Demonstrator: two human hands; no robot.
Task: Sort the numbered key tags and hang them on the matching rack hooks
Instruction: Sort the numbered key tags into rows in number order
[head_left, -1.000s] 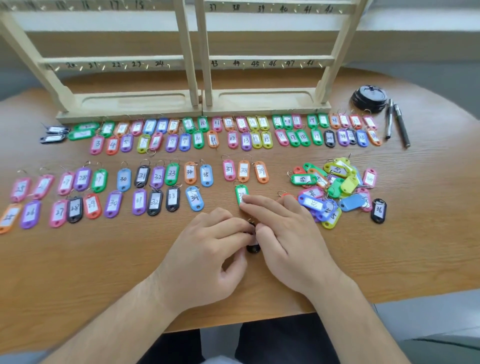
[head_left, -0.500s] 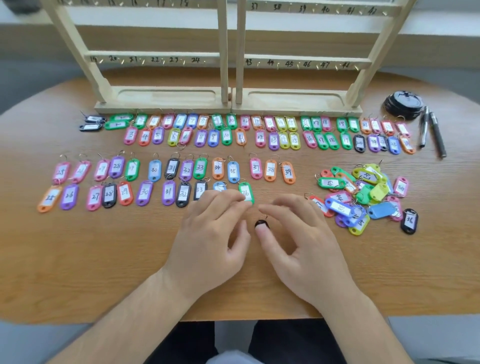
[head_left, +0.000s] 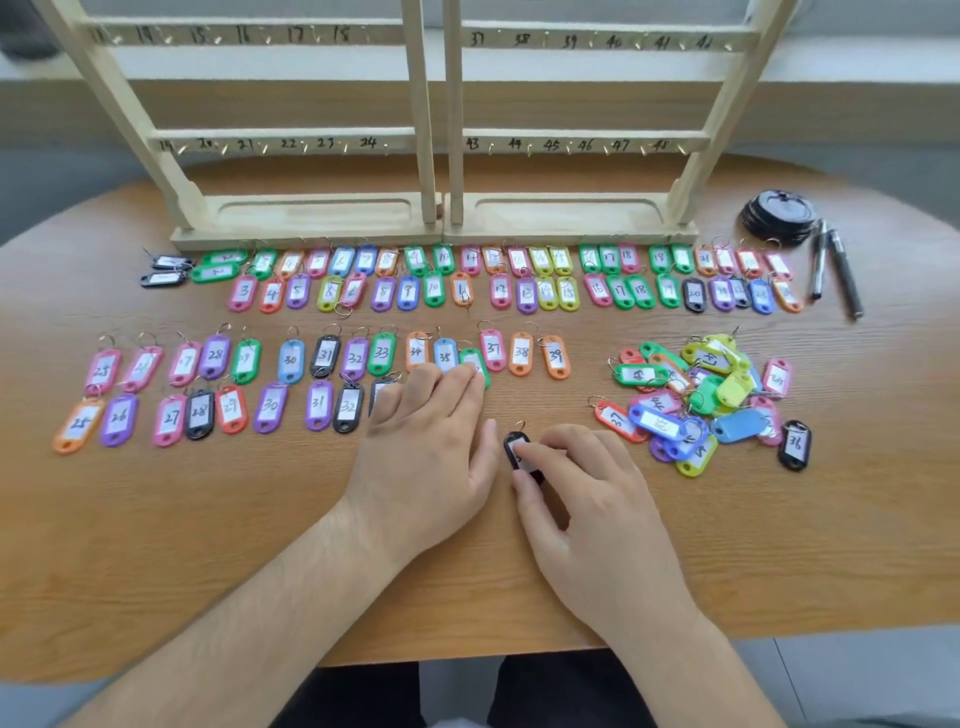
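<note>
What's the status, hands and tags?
Left hand flat on green plastic key tag. Right hand pinches black plastic key tag. Hooks on wooden rack bare.

The wooden rack (head_left: 423, 104) stands at 12 o'clock on the round table (head_left: 208, 519), and its hooks carry written numbers. In front of it the sorted tags (head_left: 498, 291) lie in rows. The left hand (head_left: 426, 447) lies flat, and its straight fingertips press on a green tag (head_left: 482, 359) between tags 35 and 37. At 3 o'clock from it, the right hand (head_left: 592, 504) pinches a black tag (head_left: 512, 445) with thumb and index finger. A loose pile of tags (head_left: 696, 395) lies at 2 o'clock from this hand, and two pens (head_left: 844, 270) lie at 1 o'clock.
</note>
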